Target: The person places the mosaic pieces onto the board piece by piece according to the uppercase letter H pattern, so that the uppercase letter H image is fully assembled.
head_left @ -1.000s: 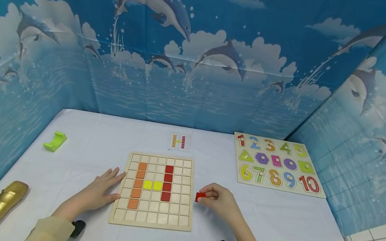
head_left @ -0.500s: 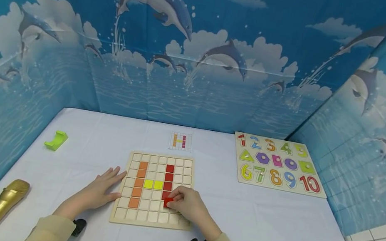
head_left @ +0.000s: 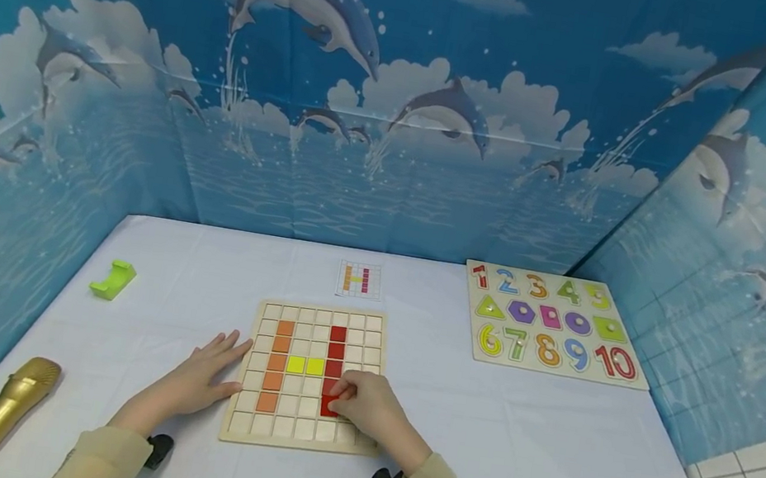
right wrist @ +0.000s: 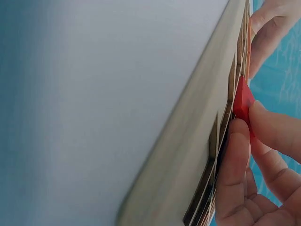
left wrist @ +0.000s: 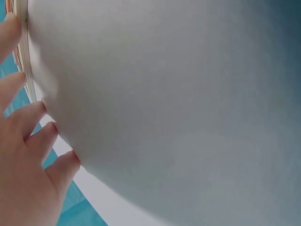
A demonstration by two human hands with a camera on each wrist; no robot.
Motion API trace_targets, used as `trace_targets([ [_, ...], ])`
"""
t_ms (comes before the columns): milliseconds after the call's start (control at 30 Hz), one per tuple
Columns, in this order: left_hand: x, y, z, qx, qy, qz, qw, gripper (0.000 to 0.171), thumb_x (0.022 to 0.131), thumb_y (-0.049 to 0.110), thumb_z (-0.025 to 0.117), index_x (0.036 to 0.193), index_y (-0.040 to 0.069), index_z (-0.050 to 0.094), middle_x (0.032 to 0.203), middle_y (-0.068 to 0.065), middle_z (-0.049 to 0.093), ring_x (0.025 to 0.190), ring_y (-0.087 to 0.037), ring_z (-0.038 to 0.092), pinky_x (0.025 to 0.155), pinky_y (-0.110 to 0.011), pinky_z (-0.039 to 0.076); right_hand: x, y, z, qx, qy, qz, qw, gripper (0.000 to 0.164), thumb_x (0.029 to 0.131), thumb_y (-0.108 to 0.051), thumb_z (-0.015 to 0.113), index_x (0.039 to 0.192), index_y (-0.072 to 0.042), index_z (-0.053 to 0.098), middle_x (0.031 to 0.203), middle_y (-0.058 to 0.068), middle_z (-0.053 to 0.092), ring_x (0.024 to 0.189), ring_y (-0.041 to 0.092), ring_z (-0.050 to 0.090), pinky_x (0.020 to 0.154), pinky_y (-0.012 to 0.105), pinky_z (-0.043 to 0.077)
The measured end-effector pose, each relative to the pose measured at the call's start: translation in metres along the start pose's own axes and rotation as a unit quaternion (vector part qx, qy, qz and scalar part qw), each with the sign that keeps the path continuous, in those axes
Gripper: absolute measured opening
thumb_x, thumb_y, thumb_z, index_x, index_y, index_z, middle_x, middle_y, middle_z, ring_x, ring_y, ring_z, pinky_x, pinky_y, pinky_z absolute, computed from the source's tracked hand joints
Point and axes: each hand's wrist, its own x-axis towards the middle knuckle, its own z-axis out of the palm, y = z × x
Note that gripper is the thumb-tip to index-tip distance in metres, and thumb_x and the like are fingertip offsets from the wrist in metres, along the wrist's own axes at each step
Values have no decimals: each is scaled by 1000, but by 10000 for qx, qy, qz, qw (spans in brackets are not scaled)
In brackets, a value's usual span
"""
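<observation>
A wooden grid board (head_left: pixel 284 427) lies on the white table. Several orange tiles (head_left: pixel 276 362) form a column on its left, two yellow tiles (head_left: pixel 305 365) sit mid-board, and red tiles (head_left: pixel 335 351) line the right. At the lower end of the red column, my right hand (head_left: pixel 373 407) pinches a red tile (head_left: pixel 329 406) between thumb and fingers. The right wrist view shows this tile (right wrist: pixel 243 99) against the board's surface; whether it lies fully in its cell, I cannot tell. My left hand (head_left: pixel 194 374) has spread fingers touching the board's left edge.
Behind the board lies a small pattern card (head_left: pixel 360 280). A number-and-shape puzzle board (head_left: pixel 475 329) is at the back right. To the left are a green holder (head_left: pixel 113 280) and a gold microphone (head_left: pixel 2 409). A dolphin-print curtain (head_left: pixel 391 190) encloses the table.
My right hand has carried the red tile left from beside the board and lowered it to the end of the red column. My left hand stays at the board's edge.
</observation>
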Motion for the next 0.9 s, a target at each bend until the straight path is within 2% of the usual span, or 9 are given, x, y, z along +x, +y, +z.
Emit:
trace_targets([
  [167, 0, -1, 0, 21, 21, -15, 10000, 71, 92, 25, 68, 152, 6, 36, 160, -26, 21, 148, -49, 13, 116, -70, 13, 3, 0, 3, -177, 47, -54, 9998, 8, 85, -7, 75, 81, -11, 69, 69, -5, 58, 62, 8, 52, 56, 19, 44],
  [400, 0, -2, 0, 39, 8, 12, 10000, 71, 92, 26, 69, 152, 6, 36, 160, -26, 21, 148, -49, 13, 115, -70, 13, 2, -2, 4, -558, 289, -319, 9975, 21, 80, -4, 78, 69, -12, 63, 64, -5, 54, 60, 7, 47, 53, 19, 41],
  [733, -1, -1, 1, -50, -54, -51, 10000, 72, 91, 28, 69, 152, 6, 37, 160, -26, 22, 148, -49, 13, 116, -70, 14, -1, 0, 1, -184, 77, 69, 9998, 16, 84, -11, 77, 75, -14, 64, 68, -4, 58, 60, 10, 51, 54, 20, 42],
  [900, -3, -3, 3, -93, -132, -143, 9998, 71, 92, 27, 69, 152, 7, 37, 160, -25, 21, 149, -48, 13, 117, -69, 13, -3, 8, -10, -95, 306, 76, 9995, 10, 87, -14, 73, 80, -12, 66, 71, -4, 60, 62, 9, 52, 55, 20, 43],
])
